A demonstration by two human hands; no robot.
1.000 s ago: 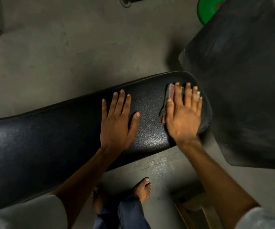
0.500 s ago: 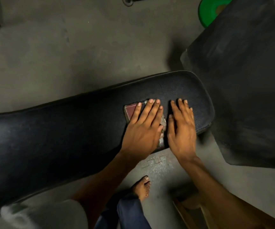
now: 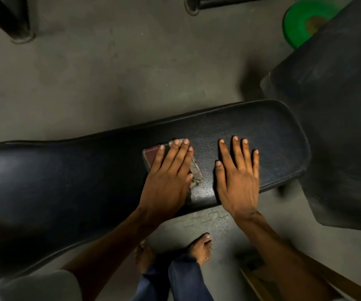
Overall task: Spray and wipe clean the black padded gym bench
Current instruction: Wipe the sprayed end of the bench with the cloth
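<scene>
The black padded bench (image 3: 71,181) runs from the left edge to a rounded end at the right. A folded reddish and grey cloth (image 3: 151,156) lies flat on the pad near that end. My left hand (image 3: 168,177) lies on the cloth, palm down with fingers stretched out together, pressing it against the pad. My right hand (image 3: 238,177) rests flat on the bare pad just to the right, fingers spread, holding nothing. No spray bottle is in view.
A second large black pad (image 3: 338,118) rises at the right, close to the bench end. Behind it lies a green weight plate (image 3: 299,25). Dark equipment feet (image 3: 19,29) stand on the grey floor at top left. My bare feet (image 3: 199,249) are under the bench edge.
The cloth passed from under my right hand to under my left hand and slid leftward along the pad. My right hand now lies bare on the bench.
</scene>
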